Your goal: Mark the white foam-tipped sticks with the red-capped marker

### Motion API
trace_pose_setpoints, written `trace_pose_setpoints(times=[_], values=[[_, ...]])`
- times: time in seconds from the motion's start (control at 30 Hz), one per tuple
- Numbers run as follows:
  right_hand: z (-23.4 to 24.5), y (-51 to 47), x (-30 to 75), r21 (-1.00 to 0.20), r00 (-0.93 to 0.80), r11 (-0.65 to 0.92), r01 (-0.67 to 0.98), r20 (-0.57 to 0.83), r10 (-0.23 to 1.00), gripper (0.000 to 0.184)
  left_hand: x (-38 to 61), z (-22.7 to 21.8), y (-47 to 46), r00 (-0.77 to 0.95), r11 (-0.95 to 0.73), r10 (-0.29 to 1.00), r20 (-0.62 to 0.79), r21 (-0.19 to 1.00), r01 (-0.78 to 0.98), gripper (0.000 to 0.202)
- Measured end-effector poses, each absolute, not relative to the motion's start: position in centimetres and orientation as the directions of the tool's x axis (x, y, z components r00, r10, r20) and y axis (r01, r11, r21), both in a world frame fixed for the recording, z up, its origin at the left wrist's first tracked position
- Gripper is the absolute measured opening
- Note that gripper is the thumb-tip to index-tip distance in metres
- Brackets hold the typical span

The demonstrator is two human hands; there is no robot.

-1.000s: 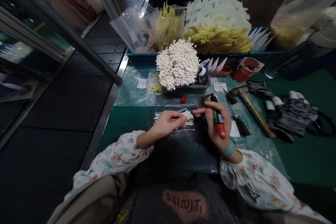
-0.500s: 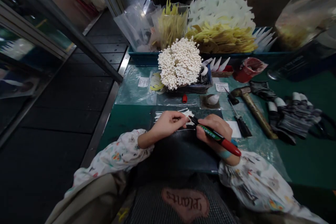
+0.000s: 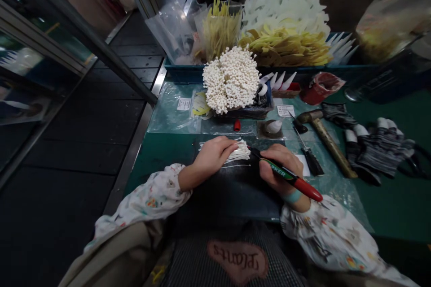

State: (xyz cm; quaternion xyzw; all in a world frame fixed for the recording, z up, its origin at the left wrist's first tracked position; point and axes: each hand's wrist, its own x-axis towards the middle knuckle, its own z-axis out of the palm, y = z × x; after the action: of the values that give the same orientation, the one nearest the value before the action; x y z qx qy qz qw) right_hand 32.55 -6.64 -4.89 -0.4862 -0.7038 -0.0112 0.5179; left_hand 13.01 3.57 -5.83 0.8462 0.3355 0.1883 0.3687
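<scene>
A small pile of thin white stems with tiny knobbed ends [image 3: 239, 152] lies on a dark mat [image 3: 232, 190]. My left hand [image 3: 213, 154] rests over the pile's left part, thumb and fingers drawn together on the stems. The back of the hand hides how many are between the fingertips. In my right hand [image 3: 281, 163] is a marker pen [image 3: 286, 172], uncapped, its dark tip pointing left near the stems' knobbed ends. A single stem lies apart, in front of the pile. The red cap [image 3: 237, 125] stands beyond the mat.
A large bundle of white knobbed stems [image 3: 232, 80] stands in a small box. Behind are trays [image 3: 185, 74] of yellow and white petal-like pieces [image 3: 286, 13]. To the right lie a hammer [image 3: 332, 143], a black-handled tool [image 3: 311, 159], gloves [image 3: 380, 148] and a red cup [image 3: 319, 87].
My left hand has moved slightly left and forward, onto the pile. My right hand has drawn the marker pen to the right, away from the left fingertips.
</scene>
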Motion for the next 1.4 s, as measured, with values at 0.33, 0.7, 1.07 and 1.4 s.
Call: trace_pose_setpoints(times=[0.33, 0.7, 1.07, 1.4], values=[[-5.1, -6.8, 32.6, -0.506, 0.029, 0.476, 0.719, 0.706, 0.707, 0.019, 13.5, -7.6, 2.8, 0.785, -0.752, 0.619, 0.014, 0.297, 0.588, 0.039], [-5.3, -6.8, 32.4, -0.478, 0.036, 0.523, 0.705, 0.761, 0.647, 0.016, 11.2, -3.3, 15.5, 0.257, -0.173, 0.964, 0.064, 0.886, 0.429, 0.008], [-5.0, -6.4, 31.4, -0.442, 0.046, 0.553, 0.706, 0.808, 0.588, 0.012, 16.9, -0.5, 22.7, 0.396, 0.122, 0.911, -0.120, 0.992, 0.020, 0.032], [-5.5, -5.5, 31.1, -0.408, 0.061, 0.613, 0.676, 0.861, 0.506, 0.009, 16.9, -1.4, 22.8, 0.182, 0.110, 0.980, -0.083, 0.983, -0.146, 0.025]])
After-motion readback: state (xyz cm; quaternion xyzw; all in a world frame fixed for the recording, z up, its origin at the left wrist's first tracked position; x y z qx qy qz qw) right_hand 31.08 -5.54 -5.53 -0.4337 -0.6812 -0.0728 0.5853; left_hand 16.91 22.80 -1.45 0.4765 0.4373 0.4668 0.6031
